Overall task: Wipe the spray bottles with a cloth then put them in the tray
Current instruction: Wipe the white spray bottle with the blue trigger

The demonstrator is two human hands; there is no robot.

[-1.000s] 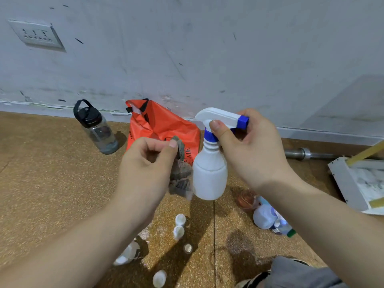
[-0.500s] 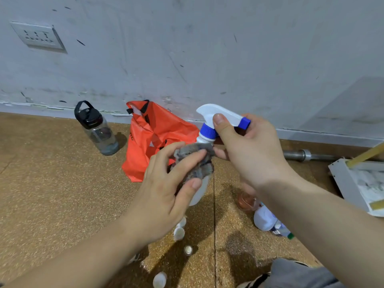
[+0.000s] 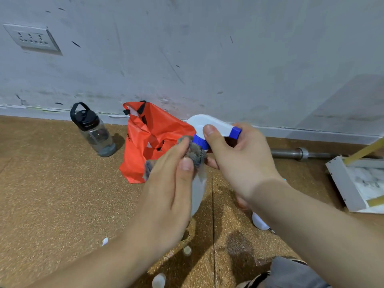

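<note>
A white spray bottle (image 3: 199, 188) with a blue collar and blue nozzle tip hangs above the cork floor. My right hand (image 3: 241, 161) grips it at the trigger head, thumb across the neck. My left hand (image 3: 168, 188) holds a grey cloth (image 3: 196, 152) wrapped against the bottle's shoulder and covers most of the body. A white tray (image 3: 342, 183) with a marbled inside lies on the floor at the right edge. Below my right forearm part of another white bottle (image 3: 259, 222) lies on the floor.
A clear water bottle (image 3: 93, 132) with a black lid and an orange bag (image 3: 149, 142) stand by the grey wall. A metal bar (image 3: 301, 153) lies along the skirting. Small white caps (image 3: 159, 280) lie on the floor near me. My grey-clad knee (image 3: 291, 275) shows at bottom right.
My left hand brought the cloth from beside the bottle onto it, then slid up toward the blue collar. The bottle stays in my right hand.
</note>
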